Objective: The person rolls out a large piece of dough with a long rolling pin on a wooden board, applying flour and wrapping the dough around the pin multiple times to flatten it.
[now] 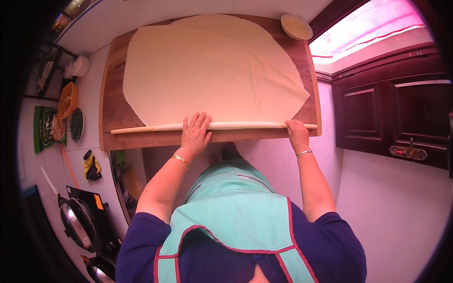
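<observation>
Here, left hand (195, 133) lies flat across the rolling pin (137, 129), right hand (297, 134) apparently gripping near its end

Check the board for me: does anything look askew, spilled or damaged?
I see no spill or damage. Only the dough sheet looks slightly odd: its right half is creased while the left lies smoother, and its right side juts out to a point toward the edge of the board.

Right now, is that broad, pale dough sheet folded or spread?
Mostly spread: the broad, pale dough sheet covers most of the brown wooden board.
</observation>
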`<state>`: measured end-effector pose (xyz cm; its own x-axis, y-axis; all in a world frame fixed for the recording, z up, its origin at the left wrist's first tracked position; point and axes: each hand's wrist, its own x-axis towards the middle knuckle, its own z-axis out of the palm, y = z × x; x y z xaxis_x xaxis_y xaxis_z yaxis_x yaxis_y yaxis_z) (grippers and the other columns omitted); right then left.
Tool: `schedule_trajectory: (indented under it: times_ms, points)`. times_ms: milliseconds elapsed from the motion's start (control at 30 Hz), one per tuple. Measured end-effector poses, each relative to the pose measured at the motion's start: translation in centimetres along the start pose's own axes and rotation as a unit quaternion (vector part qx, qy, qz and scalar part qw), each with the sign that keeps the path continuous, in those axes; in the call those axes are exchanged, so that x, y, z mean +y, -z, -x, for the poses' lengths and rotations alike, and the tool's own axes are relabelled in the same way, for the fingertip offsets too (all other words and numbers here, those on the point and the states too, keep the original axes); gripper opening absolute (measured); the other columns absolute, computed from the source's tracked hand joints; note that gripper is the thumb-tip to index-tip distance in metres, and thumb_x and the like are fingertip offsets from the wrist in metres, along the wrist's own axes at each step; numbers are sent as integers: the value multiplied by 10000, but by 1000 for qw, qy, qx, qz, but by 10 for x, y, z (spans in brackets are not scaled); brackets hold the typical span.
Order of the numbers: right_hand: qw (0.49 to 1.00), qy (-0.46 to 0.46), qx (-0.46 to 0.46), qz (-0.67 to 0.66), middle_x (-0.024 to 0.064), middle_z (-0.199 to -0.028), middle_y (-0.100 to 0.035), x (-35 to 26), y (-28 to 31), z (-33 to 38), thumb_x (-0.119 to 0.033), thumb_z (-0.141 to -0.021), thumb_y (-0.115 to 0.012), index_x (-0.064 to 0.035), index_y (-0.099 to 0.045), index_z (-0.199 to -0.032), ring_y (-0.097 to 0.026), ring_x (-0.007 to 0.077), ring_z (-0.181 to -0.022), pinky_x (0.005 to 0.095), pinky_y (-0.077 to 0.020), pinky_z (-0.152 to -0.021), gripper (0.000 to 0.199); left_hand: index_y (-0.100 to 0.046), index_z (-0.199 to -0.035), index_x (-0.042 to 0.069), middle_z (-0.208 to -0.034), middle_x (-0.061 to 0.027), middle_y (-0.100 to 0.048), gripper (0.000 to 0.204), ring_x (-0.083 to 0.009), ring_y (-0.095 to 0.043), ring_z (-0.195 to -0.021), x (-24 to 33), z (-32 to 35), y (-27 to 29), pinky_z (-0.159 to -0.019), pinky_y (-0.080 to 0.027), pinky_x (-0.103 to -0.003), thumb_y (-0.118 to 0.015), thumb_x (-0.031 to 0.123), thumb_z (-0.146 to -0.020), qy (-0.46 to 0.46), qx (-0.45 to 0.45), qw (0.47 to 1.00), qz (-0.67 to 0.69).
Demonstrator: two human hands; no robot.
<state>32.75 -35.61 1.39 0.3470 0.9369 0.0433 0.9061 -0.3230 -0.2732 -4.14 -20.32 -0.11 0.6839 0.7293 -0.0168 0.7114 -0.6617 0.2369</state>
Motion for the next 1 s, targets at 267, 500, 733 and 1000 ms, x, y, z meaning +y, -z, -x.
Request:
schedule_trajectory:
  times_ms: [267, 500, 733, 1000]
  points:
    - [1000, -24, -11, -16, 61, -1020, -672, 16, 13, -1, -80, -853, -612, -122, -687, -1008, -620, 259, -987, 381, -521, -838, 178, -419, -1430, 145, -1522, -87, -348, 605, -275, -283, -1427, -1, -5, -6, -1149, -179, -575, -610, 340, -889, -3, 6, 1000, -4]
    - [982, 188, 4, -6, 155, -1260, -576, -56, -3, -28, -92, -853, -612, -32, -547, -1260, -515, 330, -1210, 467, -389, -1053, 417, -416, -1441, 144, -1530, -90, -339, 580, -269, -270, -1433, -31, -85, 13, -1153, -174, -568, -558, 366, -924, -9, 24, 1000, -16]
    - [995, 98, -16, 20, 122, -1466, -396, -70, -31, -70, -191, -861, -648, -93, -400, -1410, -334, 287, -1392, 482, -265, -1137, 611, -406, -1442, 139, -1494, -92, -392, 619, -268, -318, -1412, -34, -69, -3, -1146, -203, -562, -613, 353, -899, 2, 119, 992, -29]
    - [988, 146, 37, -39, 98, -1069, -580, -72, -41, -103, -161, -731, -751, -97, -608, -1139, -541, 307, -1043, 429, -450, -919, 437, -583, -1088, 91, -1088, -99, -583, 455, -321, -539, -1057, -97, -104, 31, -952, -431, -424, -797, 192, -700, -30, 116, 992, 43]
